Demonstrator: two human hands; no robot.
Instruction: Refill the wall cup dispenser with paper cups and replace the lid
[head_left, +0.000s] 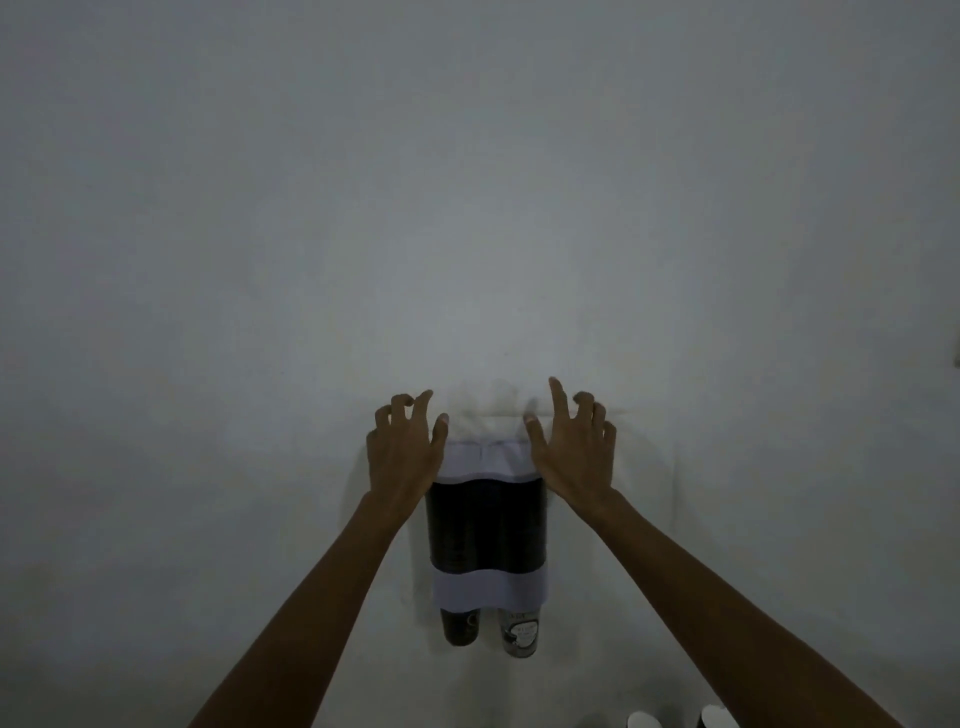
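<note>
The cup dispenser (485, 525) hangs on the wall, a dark double tube with a pale band at the bottom and a white lid (485, 460) on top. A dark cup (459, 626) and a patterned cup (519, 634) stick out below it. My left hand (405, 447) is at the lid's left end and my right hand (571, 447) at its right end. Both have fingers spread and curled, thumbs near the lid's upper corners. Neither hand holds anything.
The plain grey-white wall (467, 208) fills the view in dim light. Rims of two paper cups (644, 721) (714, 717) show at the bottom edge, right of centre. A small fixture (956, 353) sits at the far right edge.
</note>
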